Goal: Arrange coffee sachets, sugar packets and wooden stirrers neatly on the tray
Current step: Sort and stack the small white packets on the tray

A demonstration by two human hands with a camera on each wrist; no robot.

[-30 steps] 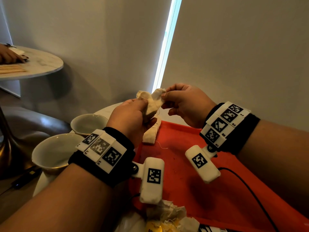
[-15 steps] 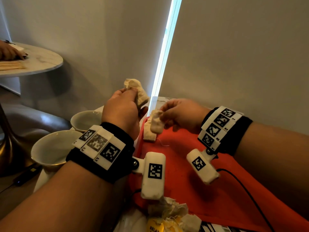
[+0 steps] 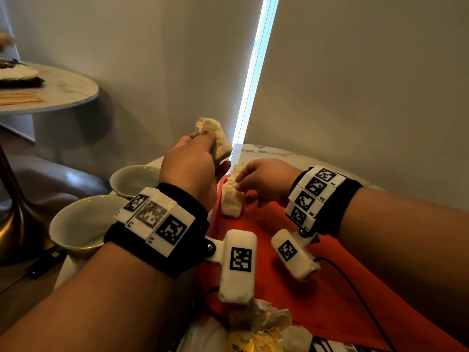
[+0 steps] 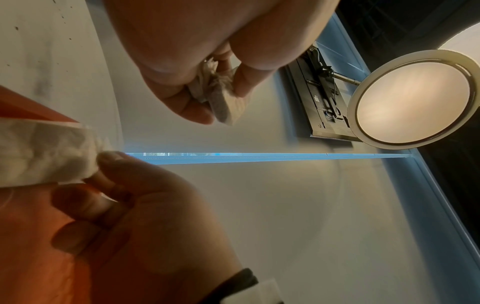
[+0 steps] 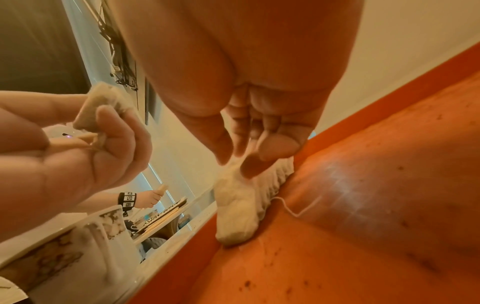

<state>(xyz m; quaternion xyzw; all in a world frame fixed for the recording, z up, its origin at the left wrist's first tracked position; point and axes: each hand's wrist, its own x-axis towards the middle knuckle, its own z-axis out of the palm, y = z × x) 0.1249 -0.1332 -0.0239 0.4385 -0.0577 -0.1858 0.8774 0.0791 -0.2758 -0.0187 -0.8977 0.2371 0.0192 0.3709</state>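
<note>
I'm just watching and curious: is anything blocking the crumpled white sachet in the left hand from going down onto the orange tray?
Nothing visible blocks it. The left hand holds the crumpled white sachet above the far left corner of the orange tray. There the right hand pinches sachets standing along the tray's edge, with bare tray beside them.

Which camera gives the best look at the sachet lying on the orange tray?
The right wrist view: the sachet lies whole against the tray edge. The head view shows it smaller, partly behind fingers; the left wrist view shows one end.
</note>
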